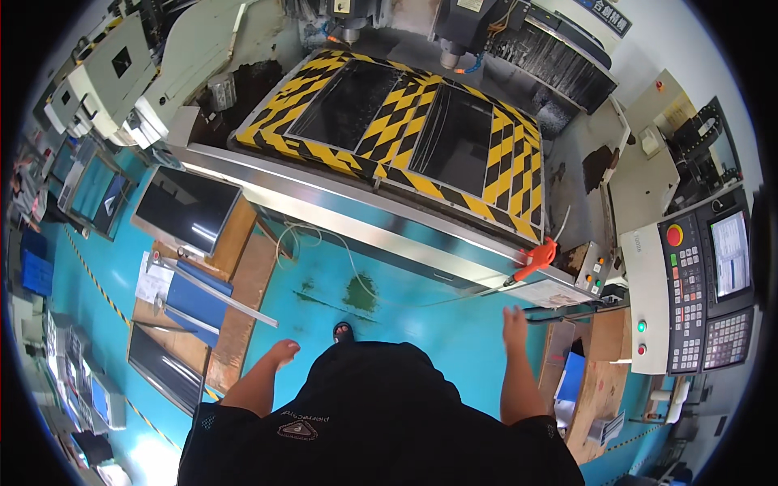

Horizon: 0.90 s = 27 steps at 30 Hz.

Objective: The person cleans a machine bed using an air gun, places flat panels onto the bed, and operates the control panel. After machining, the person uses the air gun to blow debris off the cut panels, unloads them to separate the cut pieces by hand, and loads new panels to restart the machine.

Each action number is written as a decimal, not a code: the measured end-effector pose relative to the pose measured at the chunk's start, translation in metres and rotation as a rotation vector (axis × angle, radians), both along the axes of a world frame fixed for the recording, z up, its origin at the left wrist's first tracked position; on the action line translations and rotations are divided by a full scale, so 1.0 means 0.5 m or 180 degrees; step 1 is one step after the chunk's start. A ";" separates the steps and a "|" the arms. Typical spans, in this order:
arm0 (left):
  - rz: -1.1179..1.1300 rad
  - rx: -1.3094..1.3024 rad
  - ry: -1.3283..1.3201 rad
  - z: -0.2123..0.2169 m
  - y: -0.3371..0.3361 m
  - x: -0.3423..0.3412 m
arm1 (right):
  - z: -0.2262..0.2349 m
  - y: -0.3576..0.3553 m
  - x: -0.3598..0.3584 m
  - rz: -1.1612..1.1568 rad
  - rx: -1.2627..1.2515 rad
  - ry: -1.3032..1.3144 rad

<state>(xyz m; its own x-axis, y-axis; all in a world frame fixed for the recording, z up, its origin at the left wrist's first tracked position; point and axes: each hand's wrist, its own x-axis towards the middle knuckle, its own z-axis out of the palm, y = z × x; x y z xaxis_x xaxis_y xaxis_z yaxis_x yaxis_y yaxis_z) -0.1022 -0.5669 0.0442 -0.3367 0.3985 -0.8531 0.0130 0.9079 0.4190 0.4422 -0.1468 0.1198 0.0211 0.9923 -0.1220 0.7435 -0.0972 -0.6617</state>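
Note:
My left hand [282, 354] hangs over the floor beside the wooden table at left, with nothing visible in it and its fingers loosely apart. My right hand [514, 327] is held out at right, its fingers stretched forward and empty. Beyond it, an orange-red air blow gun [537, 257] rests at the front right corner of the machine, apart from the hand. Its pale hose [421, 304] loops across toward the left. On the machine bed, two dark glossy panels [347, 105] lie framed by yellow-and-black striped covering [391, 130].
A control console [689, 283] with a screen and keys stands at right, above a wooden cabinet [604, 397]. At left, a wooden table [243, 332] bears a blue board, metal strips and dark panels [188, 206]. Spindle heads [448, 57] hang over the bed. A dark wet patch [361, 293] marks the floor.

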 end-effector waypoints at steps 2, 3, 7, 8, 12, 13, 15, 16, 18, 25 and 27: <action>0.0034 0.0432 0.0035 0.015 0.024 -0.060 | 0.080 0.048 -0.067 -0.0220 0.0542 0.0338; 0.0145 0.0355 0.0122 0.022 0.035 -0.081 | 0.114 0.061 -0.094 -0.0349 0.0697 0.0604; 0.0320 0.0493 0.0149 0.040 0.072 -0.123 | 0.209 0.099 -0.161 -0.0486 0.1034 0.0472; 0.0271 0.0687 0.0081 0.041 0.080 -0.124 | 0.222 0.106 -0.168 -0.0526 0.0814 0.0279; 0.0094 0.0662 -0.0027 0.019 0.105 -0.107 | 0.243 0.122 -0.176 -0.0611 0.0409 -0.0065; 0.0069 0.0357 -0.0043 0.013 0.108 -0.104 | 0.248 0.122 -0.175 -0.0505 0.0426 -0.0278; -0.0080 0.0583 -0.0021 0.004 0.116 -0.099 | 0.261 0.127 -0.181 -0.0620 0.0458 -0.0442; -0.0191 0.0364 -0.0026 0.004 0.120 -0.097 | 0.274 0.132 -0.189 -0.0702 0.0310 -0.0568; -0.0202 0.0432 -0.0192 0.011 0.140 -0.104 | 0.317 0.139 -0.211 -0.0672 0.0823 0.0144; -0.0237 0.0434 0.0126 0.122 0.269 -0.158 | 0.587 0.166 -0.425 0.1254 -0.0351 0.0956; -0.0023 0.0329 0.0164 0.148 0.318 -0.173 | 0.639 0.137 -0.493 0.2230 -0.0186 -0.0718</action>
